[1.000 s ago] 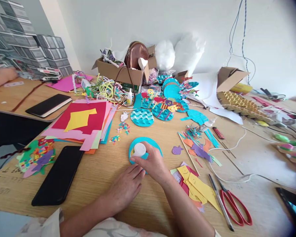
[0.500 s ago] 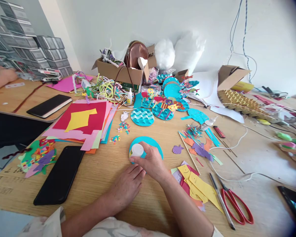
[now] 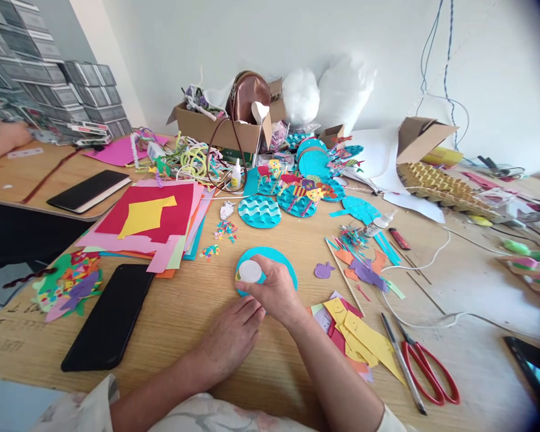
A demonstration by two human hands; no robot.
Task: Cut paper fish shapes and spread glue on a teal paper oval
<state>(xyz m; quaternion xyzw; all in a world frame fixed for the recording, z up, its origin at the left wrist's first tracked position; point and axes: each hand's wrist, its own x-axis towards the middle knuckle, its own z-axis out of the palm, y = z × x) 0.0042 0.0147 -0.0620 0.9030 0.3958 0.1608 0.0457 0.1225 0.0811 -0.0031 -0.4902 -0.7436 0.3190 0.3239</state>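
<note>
A blue paper oval (image 3: 279,257) lies flat on the table in front of me. Over its left part, my right hand (image 3: 276,291) grips a small white glue bottle (image 3: 251,271), tipped so its round base faces up at me; its nozzle is hidden underneath. My left hand (image 3: 234,330) rests palm down with fingers stretched, its fingertips by the oval's lower edge under the right hand. Whether those fingertips touch the oval, I cannot tell.
Left lie a black phone (image 3: 110,318), paper scraps (image 3: 72,285) and coloured sheets (image 3: 162,210). Right are yellow cut-outs (image 3: 357,339), a pen (image 3: 402,363) and red-handled scissors (image 3: 427,372). Blue wave-patterned ovals (image 3: 260,213) stand behind. Another person's hand (image 3: 11,135) shows far left.
The view has shifted very slightly. The glue bottle's base faces a little more squarely upward; both hands keep nearly the same places.
</note>
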